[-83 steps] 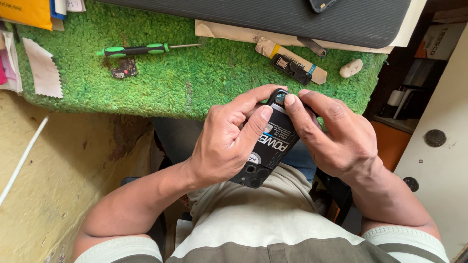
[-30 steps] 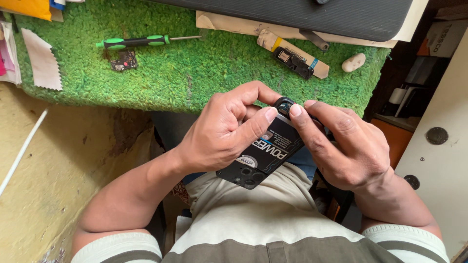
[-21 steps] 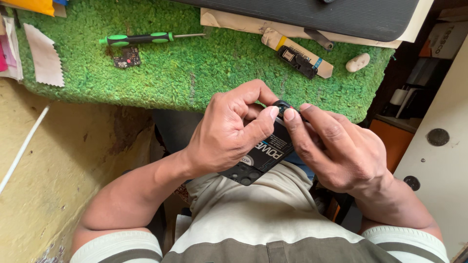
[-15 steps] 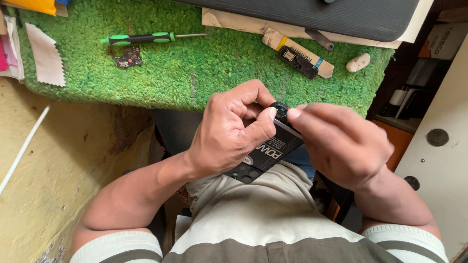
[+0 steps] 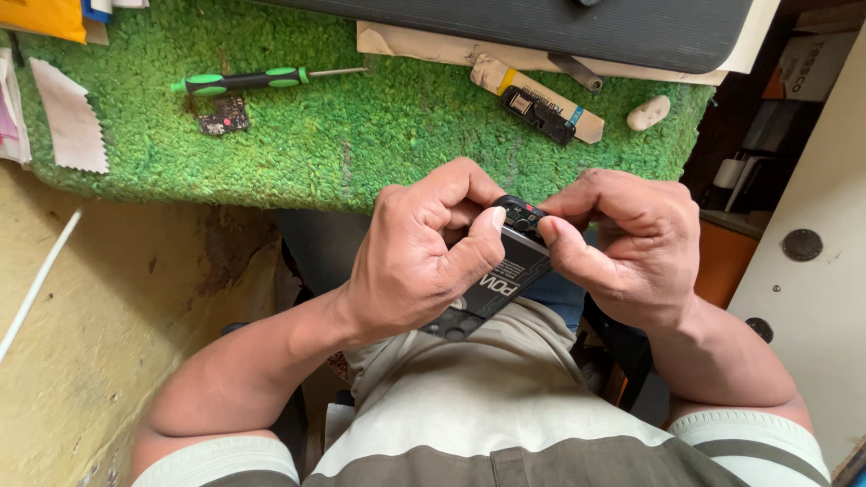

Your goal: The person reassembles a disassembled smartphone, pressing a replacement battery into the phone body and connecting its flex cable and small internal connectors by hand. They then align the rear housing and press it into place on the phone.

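Note:
Both my hands hold a small black phone (image 5: 502,281) with its back off and a black battery showing, over my lap just below the table edge. My left hand (image 5: 424,257) wraps the phone's lower part, thumb pressed on the battery. My right hand (image 5: 622,248) grips the top end, thumb and forefinger pinching near the camera corner. Most of the phone is hidden by my fingers.
A green fuzzy mat (image 5: 361,117) covers the table ahead. On it lie a green-handled screwdriver (image 5: 248,79), a small circuit board (image 5: 224,115), a tan strip with a black part (image 5: 539,110), a white pebble-like piece (image 5: 648,112) and a pale cloth (image 5: 70,126). A black pad (image 5: 541,27) lies behind.
My right hand has curled tighter over the phone's top end, and my left thumb has slid up the battery. The phone sits slightly more covered by my fingers.

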